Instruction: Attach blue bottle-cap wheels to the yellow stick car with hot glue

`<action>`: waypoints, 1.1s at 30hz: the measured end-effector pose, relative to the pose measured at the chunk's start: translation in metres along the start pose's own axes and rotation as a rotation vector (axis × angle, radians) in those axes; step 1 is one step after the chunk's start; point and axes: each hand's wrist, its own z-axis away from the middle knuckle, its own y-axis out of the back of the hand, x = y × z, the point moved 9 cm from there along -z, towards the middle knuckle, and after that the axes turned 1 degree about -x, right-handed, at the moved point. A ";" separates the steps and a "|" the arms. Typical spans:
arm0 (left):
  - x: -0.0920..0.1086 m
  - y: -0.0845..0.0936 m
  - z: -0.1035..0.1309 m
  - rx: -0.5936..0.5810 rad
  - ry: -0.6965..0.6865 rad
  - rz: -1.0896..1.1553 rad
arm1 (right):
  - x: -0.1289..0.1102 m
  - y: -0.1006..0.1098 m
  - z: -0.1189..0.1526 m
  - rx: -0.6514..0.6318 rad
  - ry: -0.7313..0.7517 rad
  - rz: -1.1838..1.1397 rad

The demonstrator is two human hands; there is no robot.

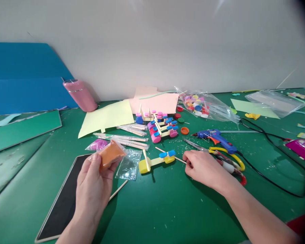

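Note:
My left hand (95, 183) is closed around a clear packet of orange modelling clay (112, 154), raised above the table. My right hand (202, 166) pinches the end of a thin wooden stick (180, 160); the stick runs left, behind a small model (157, 161). This model has a yellow clay block, a flat wooden bar, an upright stick and blue pieces on yellow at its right end. An empty clear bag (129, 165) lies between my left hand and the model. Similar models with pink, purple and blue parts (162, 128) stand farther back.
A blue glue gun (217, 139) and pliers with red and yellow handles (230, 166) lie near my right hand. A black board (63, 203) is under my left arm. Behind are wrapped sticks (124, 140), coloured paper (109, 115), a pink tumbler (80, 96) and a bag of bottle caps (200, 105).

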 end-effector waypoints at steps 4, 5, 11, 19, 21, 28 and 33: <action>0.013 0.002 -0.001 -0.004 -0.080 0.017 | 0.001 0.000 0.000 -0.004 -0.019 -0.011; 0.014 0.002 -0.001 -0.008 -0.089 0.021 | 0.002 -0.001 0.000 -0.003 -0.022 -0.015; 0.011 0.002 0.000 0.010 -0.069 0.015 | 0.010 0.015 0.005 0.063 -0.052 -0.066; 0.042 0.018 -0.005 0.131 -0.191 0.052 | -0.086 -0.012 0.038 -0.357 0.088 -1.196; 0.050 0.021 -0.006 0.129 -0.230 0.061 | -0.118 -0.039 0.044 -0.574 0.036 -1.315; 0.044 0.005 -0.005 -0.025 -0.207 0.063 | -0.160 -0.082 0.013 -0.633 -0.121 -1.470; 0.029 -0.013 -0.001 -0.234 -0.116 -0.022 | -0.156 -0.059 0.014 -0.368 0.117 -1.323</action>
